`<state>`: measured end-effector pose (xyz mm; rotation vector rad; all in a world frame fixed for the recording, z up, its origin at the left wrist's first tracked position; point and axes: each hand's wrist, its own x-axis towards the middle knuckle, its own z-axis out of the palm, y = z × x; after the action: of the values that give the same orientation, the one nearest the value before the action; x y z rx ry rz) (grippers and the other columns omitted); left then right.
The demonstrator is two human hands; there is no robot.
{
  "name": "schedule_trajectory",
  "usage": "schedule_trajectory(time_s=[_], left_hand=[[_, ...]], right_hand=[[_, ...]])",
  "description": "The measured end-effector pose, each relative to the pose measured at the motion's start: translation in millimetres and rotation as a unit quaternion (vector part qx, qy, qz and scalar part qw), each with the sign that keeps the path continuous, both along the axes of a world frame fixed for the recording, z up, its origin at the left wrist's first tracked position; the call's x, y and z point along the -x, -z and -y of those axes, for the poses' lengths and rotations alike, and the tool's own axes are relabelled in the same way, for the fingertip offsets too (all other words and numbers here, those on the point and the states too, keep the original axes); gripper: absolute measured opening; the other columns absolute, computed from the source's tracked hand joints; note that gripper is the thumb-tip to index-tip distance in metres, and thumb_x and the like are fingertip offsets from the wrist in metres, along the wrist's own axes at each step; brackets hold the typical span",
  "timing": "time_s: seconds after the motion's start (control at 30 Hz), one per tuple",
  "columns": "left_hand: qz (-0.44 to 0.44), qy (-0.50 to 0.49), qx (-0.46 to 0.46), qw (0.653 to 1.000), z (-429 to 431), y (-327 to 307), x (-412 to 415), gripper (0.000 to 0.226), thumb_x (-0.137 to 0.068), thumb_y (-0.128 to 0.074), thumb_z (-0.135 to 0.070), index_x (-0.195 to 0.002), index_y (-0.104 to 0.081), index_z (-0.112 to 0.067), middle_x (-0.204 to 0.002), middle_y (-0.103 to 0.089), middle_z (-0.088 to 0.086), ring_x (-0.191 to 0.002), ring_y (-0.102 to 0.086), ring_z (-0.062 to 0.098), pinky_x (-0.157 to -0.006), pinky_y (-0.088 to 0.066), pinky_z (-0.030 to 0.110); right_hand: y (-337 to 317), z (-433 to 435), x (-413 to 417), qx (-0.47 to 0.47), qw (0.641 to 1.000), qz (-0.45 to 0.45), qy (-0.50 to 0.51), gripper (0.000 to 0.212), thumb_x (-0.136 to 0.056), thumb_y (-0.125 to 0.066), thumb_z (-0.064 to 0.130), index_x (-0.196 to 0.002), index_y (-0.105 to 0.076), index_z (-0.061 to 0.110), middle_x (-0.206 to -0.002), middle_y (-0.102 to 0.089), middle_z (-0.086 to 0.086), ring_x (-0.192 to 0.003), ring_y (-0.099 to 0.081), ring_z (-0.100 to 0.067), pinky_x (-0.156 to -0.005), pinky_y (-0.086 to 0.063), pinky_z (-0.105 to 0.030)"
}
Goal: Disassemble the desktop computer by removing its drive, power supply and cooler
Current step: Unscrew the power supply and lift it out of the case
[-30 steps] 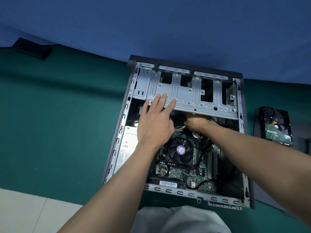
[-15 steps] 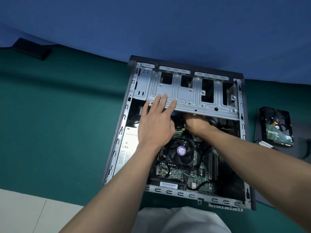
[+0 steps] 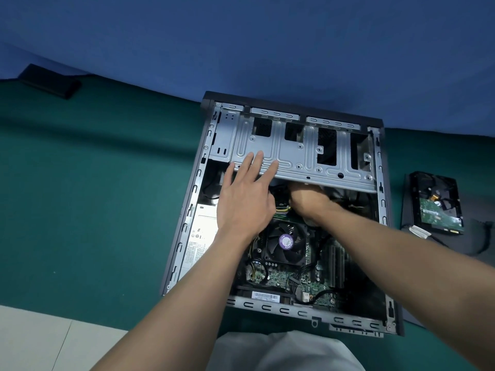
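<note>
The open desktop case [image 3: 184, 218] lies flat on a green mat. My left hand [image 3: 245, 199] rests flat with spread fingers on the front edge of the grey metal drive cage [image 3: 302, 153]. My right hand [image 3: 308, 199] reaches under that cage, and its fingers are hidden. Just below my hands sits the black cooler fan [image 3: 285, 243] with a purple sticker on the motherboard [image 3: 284, 277]. The silver power supply [image 3: 199, 236] lies along the case's left wall. A removed hard drive [image 3: 436, 204] lies circuit side up on the right.
A dark flat panel [image 3: 471, 236] lies under the hard drive, with a black cable on it. A black box [image 3: 51, 80] lies far left by the blue backdrop. White floor tiles [image 3: 34, 341] show at bottom left, and a pale cloth [image 3: 281, 352] at the bottom.
Both hands stay in nearly the same place; my right hand has pushed slightly deeper under the drive cage. The view has shifted a little.
</note>
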<state>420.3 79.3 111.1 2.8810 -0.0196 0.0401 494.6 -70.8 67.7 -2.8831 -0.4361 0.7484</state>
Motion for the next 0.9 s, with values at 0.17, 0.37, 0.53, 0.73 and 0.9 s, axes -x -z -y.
schedule_trajectory(time_s=[0.17,0.37,0.53,0.73,0.9], left_hand=[[0.001,0.002,0.0,1.0,1,0,-1,0.065,-0.092,-0.048,-0.031,-0.153,-0.024,-0.033,-0.162,-0.017,0.001,-0.15,-0.01,0.018,-0.122,-0.007,0.044],[0.001,0.001,0.006,1.0,1,-1,0,0.064,-0.092,-0.048,-0.032,-0.152,-0.026,-0.033,-0.162,-0.018,0.001,-0.15,-0.011,0.017,-0.121,-0.007,0.043],[-0.004,0.006,0.005,1.0,2,-3,-1,0.063,-0.093,-0.047,-0.034,-0.153,-0.026,-0.032,-0.162,-0.017,0.001,-0.15,-0.008,0.016,-0.12,-0.005,0.043],[0.027,0.005,0.01,1.0,4,-8,6,0.058,-0.092,-0.054,-0.032,-0.148,-0.039,-0.024,-0.157,-0.032,0.003,-0.147,-0.022,0.017,-0.12,-0.007,0.043],[0.137,0.1,0.017,0.985,21,-22,23,0.044,-0.082,-0.069,-0.021,-0.125,-0.064,-0.014,-0.127,-0.064,0.006,-0.122,-0.056,0.021,-0.111,-0.026,0.041]], right_hand=[[-11,6,14,0.014,1.0,-0.002,0.001,0.008,-0.086,-0.046,0.004,-0.093,-0.049,0.006,-0.104,-0.061,-0.024,-0.088,-0.056,-0.037,-0.068,-0.039,-0.034],[-25,22,51,-0.093,0.978,0.109,0.15,0.018,-0.098,-0.05,0.017,-0.099,-0.059,0.001,-0.08,-0.052,-0.006,-0.07,-0.051,-0.023,-0.063,-0.034,-0.026],[-43,56,97,-0.135,0.964,0.085,0.211,0.025,-0.098,-0.05,0.016,-0.118,-0.062,0.007,-0.091,-0.071,-0.009,-0.082,-0.064,-0.026,-0.071,-0.046,-0.029],[-95,71,121,-0.339,0.892,0.05,0.296,0.02,-0.099,-0.051,0.018,-0.084,-0.064,0.023,-0.072,-0.067,0.0,-0.056,-0.061,-0.007,-0.058,-0.05,-0.02],[-139,84,122,-0.275,0.921,0.228,0.158,0.02,-0.095,-0.058,0.022,-0.109,-0.072,0.024,-0.091,-0.069,0.014,-0.077,-0.058,-0.004,-0.073,-0.046,-0.022]])
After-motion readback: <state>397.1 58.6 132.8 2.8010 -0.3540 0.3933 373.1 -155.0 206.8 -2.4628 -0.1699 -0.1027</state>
